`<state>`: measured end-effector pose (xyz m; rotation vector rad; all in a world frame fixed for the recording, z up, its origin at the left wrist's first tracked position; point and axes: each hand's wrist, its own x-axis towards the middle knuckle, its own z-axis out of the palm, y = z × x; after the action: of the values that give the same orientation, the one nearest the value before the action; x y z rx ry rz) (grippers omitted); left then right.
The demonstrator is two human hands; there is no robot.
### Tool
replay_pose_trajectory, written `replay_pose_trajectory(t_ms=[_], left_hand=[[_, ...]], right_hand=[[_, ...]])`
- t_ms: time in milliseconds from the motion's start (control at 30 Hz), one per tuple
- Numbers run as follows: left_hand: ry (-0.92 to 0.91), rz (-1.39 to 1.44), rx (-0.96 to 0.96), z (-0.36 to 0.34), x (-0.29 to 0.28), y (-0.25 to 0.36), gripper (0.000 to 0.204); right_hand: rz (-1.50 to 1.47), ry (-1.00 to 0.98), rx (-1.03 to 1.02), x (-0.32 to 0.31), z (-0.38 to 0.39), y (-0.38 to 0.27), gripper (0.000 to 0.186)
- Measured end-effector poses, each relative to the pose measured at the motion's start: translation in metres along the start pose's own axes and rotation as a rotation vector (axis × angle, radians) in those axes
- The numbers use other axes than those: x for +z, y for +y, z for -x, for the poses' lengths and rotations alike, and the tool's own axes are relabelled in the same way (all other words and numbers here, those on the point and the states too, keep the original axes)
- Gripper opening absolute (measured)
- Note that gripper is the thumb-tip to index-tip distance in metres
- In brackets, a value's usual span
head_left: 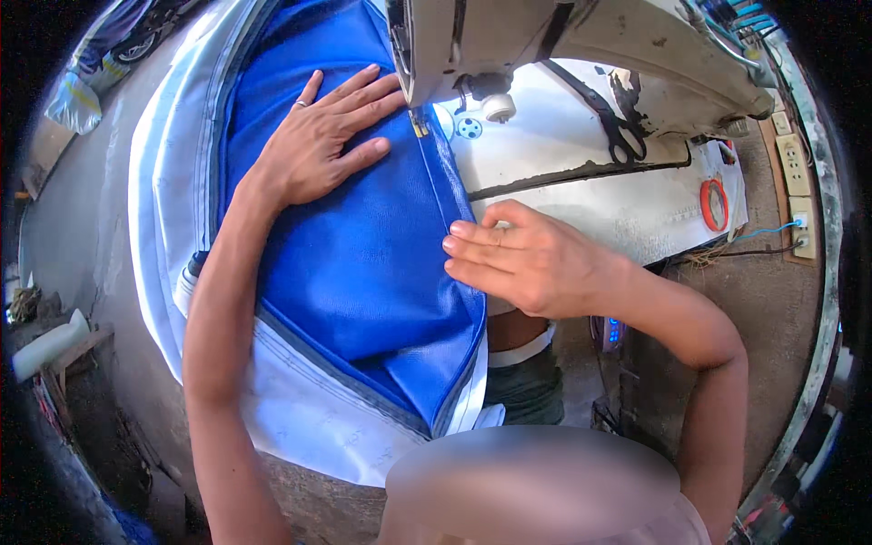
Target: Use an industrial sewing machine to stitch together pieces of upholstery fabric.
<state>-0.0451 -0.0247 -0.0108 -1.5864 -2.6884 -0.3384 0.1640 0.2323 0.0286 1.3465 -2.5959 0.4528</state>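
Observation:
Blue leather-like fabric (354, 254) with white backing (318, 400) and a dark seamed border lies across the sewing machine's bed. My left hand (318, 136) rests flat on the blue side, fingers spread, close to the presser foot (418, 122). My right hand (536, 259) pinches the fabric's right edge, thumb and fingers closed on it, nearer to me than the foot. The sewing machine's head (490, 45) stands over the far edge of the fabric. The needle itself is too small to make out.
Black scissors (604, 113) lie on the white machine table (599, 218), under the arm. A red tape roll (714, 204) sits at the table's right end. Power sockets (794, 163) with plugged cables are beyond it. Concrete floor (73, 236) shows at left.

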Motion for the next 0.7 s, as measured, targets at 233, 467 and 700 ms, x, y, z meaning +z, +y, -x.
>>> replay_pose_trajectory(t_ms=[233, 467, 700], left_hand=[[0.015, -0.021, 0.025, -0.013, -0.002, -0.024, 0.074], [-0.034, -0.018, 0.057, -0.033, -0.005, -0.05, 0.075], [0.276, -0.084, 0.368, -0.066, 0.025, -0.096, 0.066]], right_hand=[[-0.015, 0.048, 0.068, 0.006, -0.009, 0.013, 0.025], [0.042, 0.073, 0.139, 0.013, -0.018, 0.023, 0.025], [0.106, 0.049, 0.229, 0.012, -0.027, 0.031, 0.027]])
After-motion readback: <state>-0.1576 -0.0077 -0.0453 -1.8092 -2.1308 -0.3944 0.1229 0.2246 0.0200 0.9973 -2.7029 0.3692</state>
